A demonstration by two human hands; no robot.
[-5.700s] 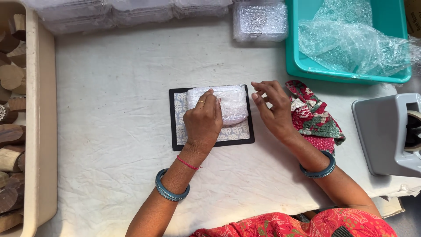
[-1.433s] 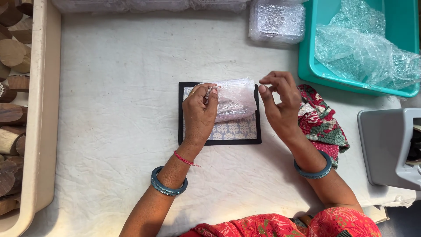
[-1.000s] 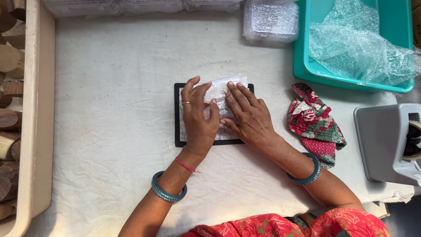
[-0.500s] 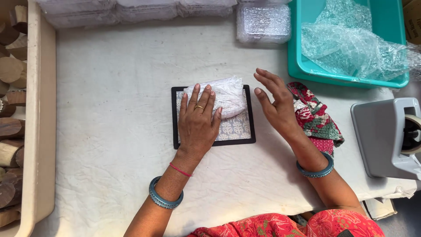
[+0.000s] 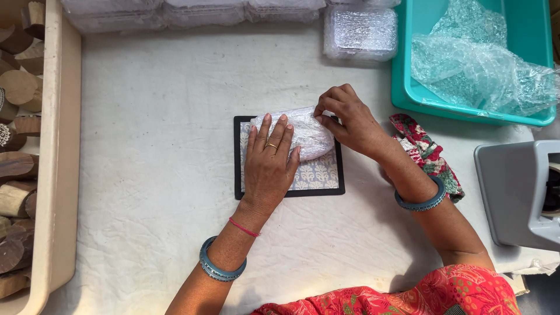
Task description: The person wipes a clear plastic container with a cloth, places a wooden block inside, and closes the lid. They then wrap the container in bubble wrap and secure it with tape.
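White cloth [image 5: 146, 175], hands [image 5: 268, 166] on bubble-wrapped bundle [image 5: 306, 133]

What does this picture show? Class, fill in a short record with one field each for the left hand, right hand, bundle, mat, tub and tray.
Left hand: left hand lies flat on the bubble-wrapped bundle
Right hand: right hand pinches the bundle's right end
Bundle: rests on the black-edged patterned mat
Mat: flat on the white cloth
Tub: teal tub holding loose bubble wrap
Tray: beige tray of wooden blocks
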